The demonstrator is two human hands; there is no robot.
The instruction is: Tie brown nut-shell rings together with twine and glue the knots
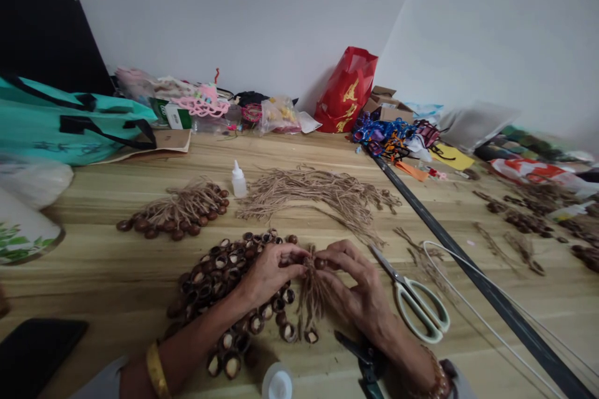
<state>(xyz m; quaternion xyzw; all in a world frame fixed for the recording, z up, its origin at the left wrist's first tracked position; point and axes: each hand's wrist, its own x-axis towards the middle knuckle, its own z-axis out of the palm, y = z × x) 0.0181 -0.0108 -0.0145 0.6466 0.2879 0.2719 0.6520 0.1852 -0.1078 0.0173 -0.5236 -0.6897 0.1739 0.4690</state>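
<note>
My left hand (271, 271) and my right hand (353, 280) meet over the wooden table (107, 274), fingers pinched together on a small bundle of brown twine strands (311, 293) with a nut shell at its top. Both hands are closed on that bundle. Under my left hand lies a heap of several brown nut shells (219, 274). A gold bangle (156, 371) sits on my left wrist, a beaded bracelet (437, 380) on my right.
White-handled scissors (416, 299) lie right of my right hand. Loose twine (322, 193), a small white glue bottle (238, 179), and finished twine-and-nut pieces (175, 215) lie farther back. A teal bag (60, 124), red bag (346, 90) and clutter line the wall. A black phone (32, 349) is at the lower left.
</note>
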